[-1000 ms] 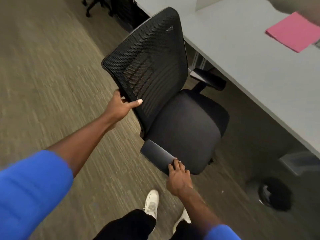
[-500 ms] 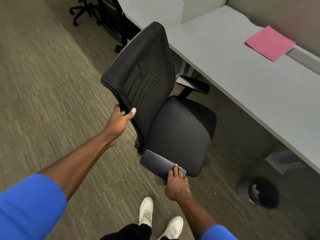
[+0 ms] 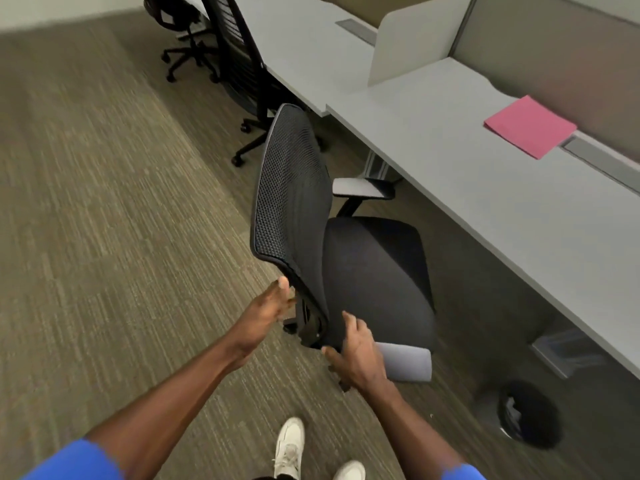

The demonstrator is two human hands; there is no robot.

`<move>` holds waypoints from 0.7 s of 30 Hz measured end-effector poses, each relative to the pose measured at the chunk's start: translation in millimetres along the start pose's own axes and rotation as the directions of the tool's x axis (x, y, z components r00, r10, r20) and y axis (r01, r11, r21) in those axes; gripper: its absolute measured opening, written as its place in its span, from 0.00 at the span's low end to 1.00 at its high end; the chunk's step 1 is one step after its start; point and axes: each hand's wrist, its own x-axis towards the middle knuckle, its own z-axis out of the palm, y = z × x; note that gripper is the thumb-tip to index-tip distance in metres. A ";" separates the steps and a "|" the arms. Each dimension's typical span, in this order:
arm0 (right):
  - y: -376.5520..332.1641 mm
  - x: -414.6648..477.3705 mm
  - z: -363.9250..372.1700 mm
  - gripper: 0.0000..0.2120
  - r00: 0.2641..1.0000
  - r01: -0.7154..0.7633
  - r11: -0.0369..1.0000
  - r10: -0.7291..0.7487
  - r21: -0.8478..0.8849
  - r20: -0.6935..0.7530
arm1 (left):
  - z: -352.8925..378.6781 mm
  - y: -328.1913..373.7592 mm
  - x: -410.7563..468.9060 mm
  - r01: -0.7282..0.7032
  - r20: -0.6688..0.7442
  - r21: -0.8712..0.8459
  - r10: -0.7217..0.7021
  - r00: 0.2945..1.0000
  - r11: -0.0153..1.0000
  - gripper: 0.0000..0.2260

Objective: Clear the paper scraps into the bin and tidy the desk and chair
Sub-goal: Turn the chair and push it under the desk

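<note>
A black office chair with a mesh back (image 3: pixel 291 188) and a dark seat (image 3: pixel 377 271) stands on the carpet beside the grey desk (image 3: pixel 450 188), its seat facing the desk. My left hand (image 3: pixel 266 313) grips the lower left edge of the backrest, thumb up against the frame. My right hand (image 3: pixel 356 355) is wrapped over the near end of the grey armrest (image 3: pixel 408 362). A round black bin (image 3: pixel 526 414) with pale paper scraps inside stands on the floor under the desk's edge. A pink sheet (image 3: pixel 530 128) lies on the desk near the partition.
A second black chair (image 3: pixel 239 64) is parked at the neighbouring desk further back, and a third chair's base (image 3: pixel 183 53) shows beyond it. A white divider panel (image 3: pixel 412 39) splits the desks. A grey box (image 3: pixel 568 348) sits under the desk. My white shoes (image 3: pixel 291 448) are below.
The chair has swung round so its back is nearly edge-on and its seat faces the desk. My left hand slid lower on the backrest; my right hand shifted along the armrest.
</note>
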 end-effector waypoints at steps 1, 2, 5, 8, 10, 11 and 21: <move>-13.9 -2.9 -7.7 0.46 0.996 0.047 0.997 -0.043 0.055 -0.077 | -1.7 -2.4 -3.6 0.026 0.013 -0.024 -0.026 1.000 0.999 0.34; -27.7 -7.0 -15.6 0.48 0.984 0.101 0.988 -0.083 0.113 -0.157 | -4.7 -4.4 -6.7 0.049 0.018 -0.024 -0.048 0.999 0.999 0.36; -62.9 -24.5 -36.7 0.51 0.907 0.297 0.935 -0.213 0.193 -0.363 | -17.7 -5.4 -14.2 0.045 0.065 0.176 -0.058 0.996 0.983 0.42; -87.7 -43.9 -49.5 0.52 0.820 0.423 0.894 -0.308 0.147 -0.483 | -32.8 5.6 -20.0 -0.056 0.152 0.320 0.008 0.988 0.946 0.47; -98.4 -54.5 -53.0 0.52 0.789 0.447 0.889 -0.339 0.101 -0.512 | -46.0 17.6 -17.1 -0.120 0.111 0.322 0.088 0.990 0.939 0.52; -102.5 -58.8 -53.2 0.51 0.782 0.443 0.893 -0.342 0.079 -0.521 | -54.3 24.0 -13.0 -0.135 0.072 0.311 0.119 0.990 0.941 0.54; -99.3 -79.3 -53.4 0.32 0.745 0.032 0.979 -0.157 -0.200 -0.648 | -103.8 90.4 67.3 -0.161 -0.260 0.376 0.271 0.927 0.912 0.40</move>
